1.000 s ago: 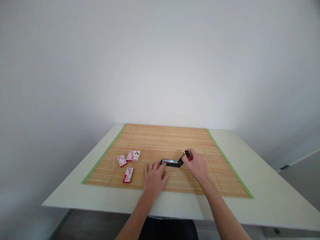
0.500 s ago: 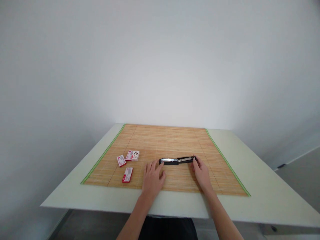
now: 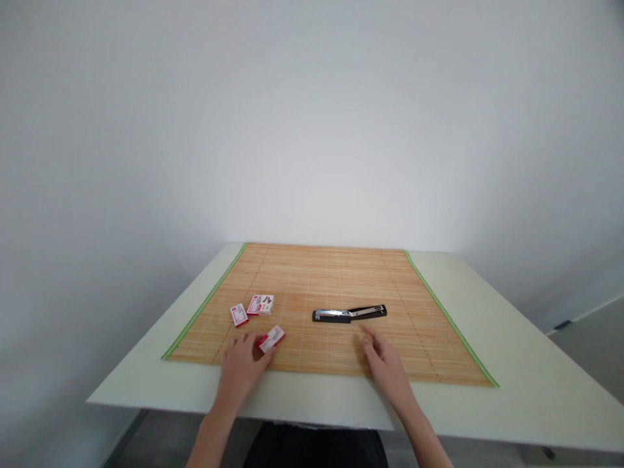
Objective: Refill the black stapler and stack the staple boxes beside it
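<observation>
My left hand (image 3: pixel 242 365) is closed on a small red-and-white staple box (image 3: pixel 272 338), gripped between thumb and fingers near the mat's front edge. The box is turned at a slant. A black stapler (image 3: pixel 332 316) lies opened out on the bamboo mat (image 3: pixel 341 273), its silver inside facing up. Just in front of the stapler, my right hand (image 3: pixel 386 367) rests with its fingers loosely bent and apart, holding nothing. Beyond my left hand are another staple box (image 3: pixel 239 315) and a pair of similar boxes (image 3: pixel 260 305) side by side.
The mat has green side borders and lies on a white table (image 3: pixel 492 318). A plain pale wall (image 3: pixel 322 130) rises behind the table. My dark-clothed lap (image 3: pixel 316 447) is below the front edge.
My left hand has left the stapler, moved left and taken hold of the nearest staple box, which is now turned. My right hand has let go of the stapler and drawn back.
</observation>
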`<state>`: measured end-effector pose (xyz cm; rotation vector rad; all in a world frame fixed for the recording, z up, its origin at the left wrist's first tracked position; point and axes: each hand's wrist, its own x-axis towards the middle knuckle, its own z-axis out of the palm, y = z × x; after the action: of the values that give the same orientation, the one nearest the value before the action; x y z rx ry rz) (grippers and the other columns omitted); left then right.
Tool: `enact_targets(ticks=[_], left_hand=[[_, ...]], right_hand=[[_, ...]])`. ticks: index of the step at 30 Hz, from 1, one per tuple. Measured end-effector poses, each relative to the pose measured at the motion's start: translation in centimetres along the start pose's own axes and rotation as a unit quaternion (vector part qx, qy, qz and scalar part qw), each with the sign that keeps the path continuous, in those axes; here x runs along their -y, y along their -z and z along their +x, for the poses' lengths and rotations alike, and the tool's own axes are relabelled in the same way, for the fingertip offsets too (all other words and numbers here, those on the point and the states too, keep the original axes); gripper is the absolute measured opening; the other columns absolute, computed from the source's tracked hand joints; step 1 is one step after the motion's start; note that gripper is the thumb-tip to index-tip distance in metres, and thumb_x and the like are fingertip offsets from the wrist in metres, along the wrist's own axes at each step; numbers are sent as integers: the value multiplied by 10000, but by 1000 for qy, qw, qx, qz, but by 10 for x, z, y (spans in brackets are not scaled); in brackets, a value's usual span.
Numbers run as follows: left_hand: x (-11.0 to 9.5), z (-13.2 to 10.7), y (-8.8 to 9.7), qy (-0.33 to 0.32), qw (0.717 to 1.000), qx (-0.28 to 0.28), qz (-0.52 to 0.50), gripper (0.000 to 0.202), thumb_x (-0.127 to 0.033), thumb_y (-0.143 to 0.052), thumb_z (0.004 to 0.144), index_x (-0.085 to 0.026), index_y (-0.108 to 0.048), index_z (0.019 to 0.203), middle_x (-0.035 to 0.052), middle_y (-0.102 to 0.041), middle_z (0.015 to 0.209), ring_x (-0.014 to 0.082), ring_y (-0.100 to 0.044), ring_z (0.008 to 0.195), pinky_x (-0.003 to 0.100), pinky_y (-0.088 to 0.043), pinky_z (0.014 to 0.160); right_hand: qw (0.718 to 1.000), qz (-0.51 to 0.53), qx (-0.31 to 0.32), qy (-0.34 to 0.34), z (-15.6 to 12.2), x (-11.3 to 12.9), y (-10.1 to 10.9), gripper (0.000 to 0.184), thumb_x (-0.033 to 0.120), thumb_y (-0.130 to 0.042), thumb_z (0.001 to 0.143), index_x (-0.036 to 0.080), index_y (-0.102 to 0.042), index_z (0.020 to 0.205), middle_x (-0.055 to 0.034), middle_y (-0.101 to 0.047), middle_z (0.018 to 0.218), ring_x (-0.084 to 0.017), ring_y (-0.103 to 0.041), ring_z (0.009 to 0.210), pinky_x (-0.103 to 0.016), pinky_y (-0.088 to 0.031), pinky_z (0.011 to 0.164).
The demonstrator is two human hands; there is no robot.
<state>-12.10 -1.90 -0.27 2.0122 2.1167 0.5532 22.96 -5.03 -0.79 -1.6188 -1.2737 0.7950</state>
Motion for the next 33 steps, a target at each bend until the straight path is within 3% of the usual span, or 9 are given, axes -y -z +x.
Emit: enact_targets(ticks=[4, 7, 11, 16, 18, 21, 25, 29, 33], left_hand=[[-54, 14, -16, -175, 979, 70, -76, 344, -496, -695, 864, -315, -697, 1157, 38, -657, 1175, 269, -556, 1138, 396, -418, 981], [-89, 20, -28, -226, 961, 96, -126, 359, -505, -755, 817, -318, -715, 1121, 30, -652, 1160, 264, -555, 1132, 384, -409, 977], [-107, 26, -37, -243, 949, 128, -158, 387, -517, -806, 773, -342, -721, 1107, 15, -657, 1158, 274, -545, 1148, 387, -382, 972], [-100, 27, -40, -254, 943, 124, -178, 459, -544, -796, 781, -363, -708, 1194, 26, -639, 1207, 289, -536, 1169, 406, -376, 996], [-90, 26, -39, -255, 941, 116, -193, 537, -556, -800, 774, -348, -681, 1255, 40, -626, 1232, 293, -534, 1180, 403, -390, 1004], [-76, 24, -36, -245, 942, 103, -207, 488, -535, -804, 781, -318, -698, 1204, 42, -625, 1201, 279, -549, 1157, 391, -406, 1001], [-68, 23, -34, -246, 939, 100, -220, 366, -480, -788, 816, -309, -720, 1132, 33, -629, 1165, 260, -565, 1124, 382, -414, 995], [-69, 23, -34, -246, 937, 98, -227, 347, -461, -807, 802, -301, -727, 1099, 30, -636, 1135, 254, -577, 1094, 374, -426, 972], [-69, 24, -36, -246, 939, 91, -223, 350, -456, -821, 789, -299, -728, 1087, 26, -642, 1108, 253, -582, 1085, 376, -423, 966]], right_hand=[[967, 120, 205, -93, -2, 18, -24, 540, 572, -538, 885, 184, -602, 1254, 51, -562, 663, -100, -409, 430, -233, -279, 416], [947, 172, 239, -128, -2, 24, -27, 462, 582, -565, 867, 205, -599, 1132, 71, -552, 649, -67, -366, 380, -202, -206, 367], [935, 205, 244, -155, 0, 27, -17, 426, 607, -584, 855, 206, -594, 998, 75, -538, 605, -55, -355, 368, -189, -170, 349], [936, 140, 281, -160, 15, 23, 6, 465, 658, -578, 864, 194, -590, 834, 63, -521, 569, -51, -336, 368, -199, -167, 357], [958, 74, 248, -127, 22, 20, 11, 462, 643, -607, 858, 191, -621, 956, 84, -495, 543, -62, -318, 370, -206, -175, 376], [976, -43, 215, -8, 27, 19, 6, 559, 518, -708, 830, 201, -598, 1276, 80, -533, 589, -100, -439, 475, -212, -279, 466], [942, -199, 242, 118, 27, 28, -2, 443, 359, -723, 835, 258, -674, 1263, 29, -624, 716, -142, -560, 648, -239, -323, 583], [925, -261, 244, 131, 31, 30, 17, 329, 334, -684, 864, 270, -721, 1184, 31, -608, 692, -145, -550, 635, -247, -305, 582], [920, -275, 254, 113, 34, 31, 34, 409, 366, -697, 856, 251, -703, 1249, 20, -644, 719, -152, -570, 641, -244, -330, 588]])
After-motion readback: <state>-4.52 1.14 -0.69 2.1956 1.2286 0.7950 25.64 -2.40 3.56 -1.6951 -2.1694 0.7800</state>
